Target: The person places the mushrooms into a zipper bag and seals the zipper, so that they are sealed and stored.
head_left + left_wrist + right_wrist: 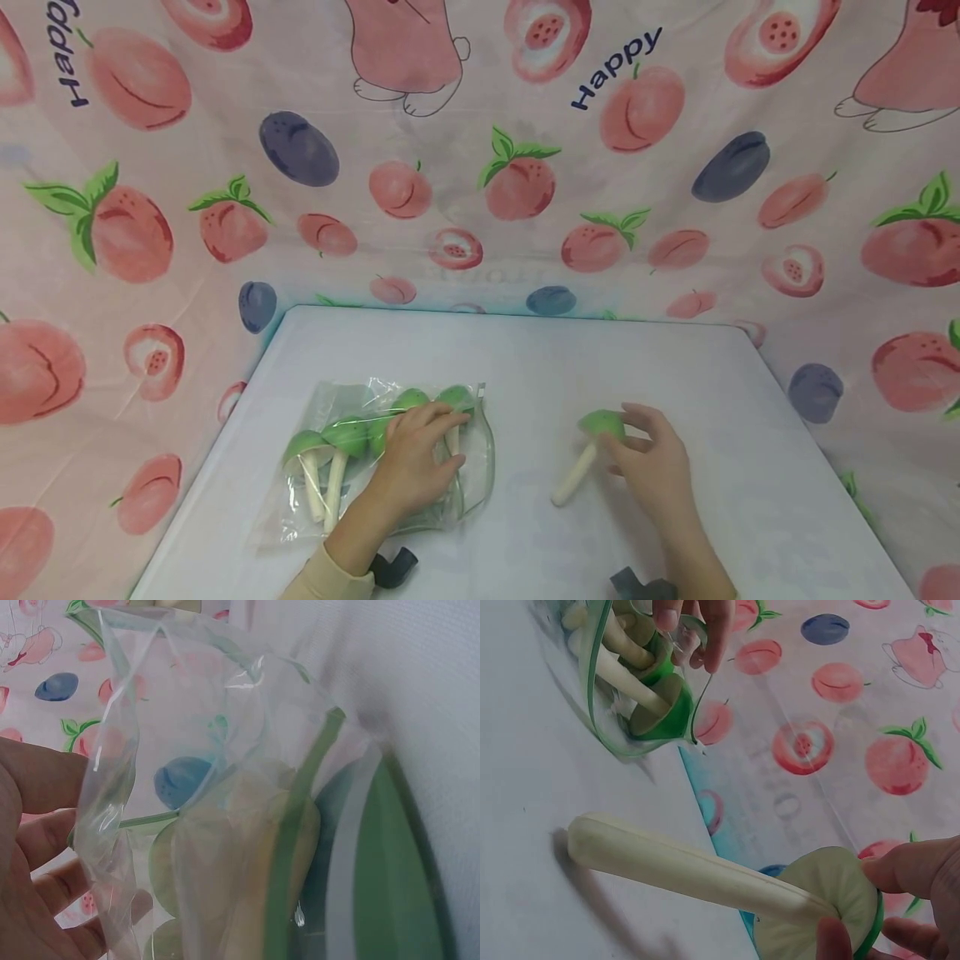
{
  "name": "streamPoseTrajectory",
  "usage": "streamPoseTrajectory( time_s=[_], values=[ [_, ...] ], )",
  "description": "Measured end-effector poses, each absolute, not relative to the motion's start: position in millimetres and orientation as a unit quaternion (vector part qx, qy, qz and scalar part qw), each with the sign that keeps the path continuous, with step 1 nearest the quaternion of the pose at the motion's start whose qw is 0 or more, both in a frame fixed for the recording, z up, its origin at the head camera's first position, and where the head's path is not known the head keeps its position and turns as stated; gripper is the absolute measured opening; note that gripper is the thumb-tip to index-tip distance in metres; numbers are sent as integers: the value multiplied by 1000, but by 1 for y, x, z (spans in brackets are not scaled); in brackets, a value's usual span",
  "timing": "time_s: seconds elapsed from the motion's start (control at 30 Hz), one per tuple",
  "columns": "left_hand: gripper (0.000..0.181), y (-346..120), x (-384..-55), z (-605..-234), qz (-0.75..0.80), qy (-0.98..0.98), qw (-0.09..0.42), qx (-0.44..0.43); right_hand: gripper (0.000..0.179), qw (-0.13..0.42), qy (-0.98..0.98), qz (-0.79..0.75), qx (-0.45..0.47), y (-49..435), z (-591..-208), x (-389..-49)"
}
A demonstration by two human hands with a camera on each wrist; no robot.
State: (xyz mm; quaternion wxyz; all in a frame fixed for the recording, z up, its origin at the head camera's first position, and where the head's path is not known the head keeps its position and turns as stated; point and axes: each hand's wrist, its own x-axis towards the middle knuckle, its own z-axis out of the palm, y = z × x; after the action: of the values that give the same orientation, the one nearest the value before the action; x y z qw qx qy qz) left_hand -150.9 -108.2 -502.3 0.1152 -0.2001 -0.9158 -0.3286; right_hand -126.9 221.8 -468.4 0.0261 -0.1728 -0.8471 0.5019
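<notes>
On the right side of the table, my right hand pinches a mushroom by the rim of its green cap. Its pale stem slants down to the left, the tip close over the table. At the left lies a clear zip bag with several more green-capped mushrooms inside. My left hand reaches over the bag and holds its film near the open end. In the left wrist view the fingers are at the raised film, and the bag stands partly open.
The white table ends at a fruit-patterned cloth that hangs behind and along the sides. Dark wrist straps show at both wrists near the bottom of the head view.
</notes>
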Motion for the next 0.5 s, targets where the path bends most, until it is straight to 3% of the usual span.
streamPoseTrajectory(
  time_s=[0.5],
  values=[
    [51, -107, -150, -501, -327, -919, 104, -193, 60, 21, -824, 550, -136, 201, -468, -135]
  ],
)
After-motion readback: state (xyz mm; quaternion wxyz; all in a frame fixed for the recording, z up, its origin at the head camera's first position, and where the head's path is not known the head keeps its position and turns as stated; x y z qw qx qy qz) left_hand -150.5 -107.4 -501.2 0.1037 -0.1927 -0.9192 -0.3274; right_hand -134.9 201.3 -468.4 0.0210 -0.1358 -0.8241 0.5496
